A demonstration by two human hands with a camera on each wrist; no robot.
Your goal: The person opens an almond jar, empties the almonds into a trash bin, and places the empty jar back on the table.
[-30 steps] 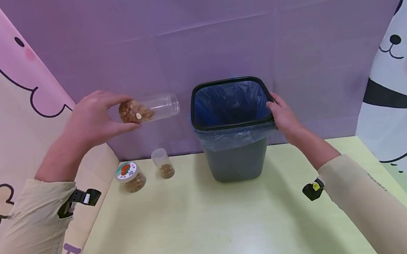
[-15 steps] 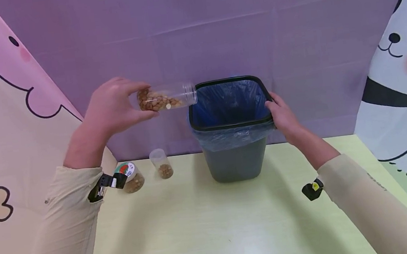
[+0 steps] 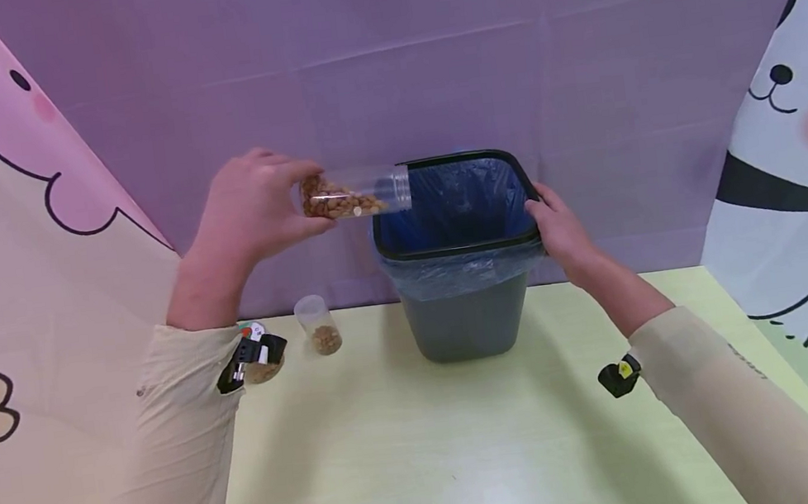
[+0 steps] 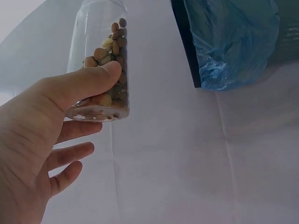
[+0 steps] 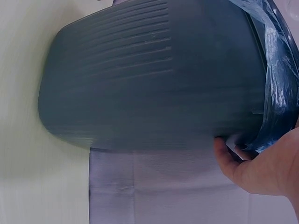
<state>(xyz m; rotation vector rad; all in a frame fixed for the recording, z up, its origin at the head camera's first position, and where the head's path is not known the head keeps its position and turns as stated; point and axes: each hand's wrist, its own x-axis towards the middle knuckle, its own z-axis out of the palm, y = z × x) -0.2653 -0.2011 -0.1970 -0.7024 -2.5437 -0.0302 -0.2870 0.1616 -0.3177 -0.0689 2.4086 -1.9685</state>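
Observation:
A clear plastic jar [image 3: 367, 190] of brown nuts [image 4: 116, 46] lies nearly level in the air, its mouth over the left rim of the trash can. My left hand [image 3: 252, 207] pinches the jar's base between thumb and fingers; in the left wrist view the other fingers stand loose below it. The nuts are spread along the jar's lower side. The grey trash can [image 3: 467, 319] stands upright with a blue bag [image 3: 469, 203] inside and a black rim. My right hand [image 3: 562, 230] grips that rim on its right side, thumb on top; the right wrist view shows fingers against the outer wall.
A small clear cup [image 3: 318, 326] with some nuts stands on the pale table [image 3: 426, 449] left of the can. Behind my left wrist, a lidded jar [image 3: 264, 372] is partly hidden. A purple cloth wall [image 3: 382, 63] rises behind the can.
My left hand has carried the jar rightward from beside the trash can to over its left rim. The nuts have slid toward the jar's mouth. My right hand keeps its grip on the rim.

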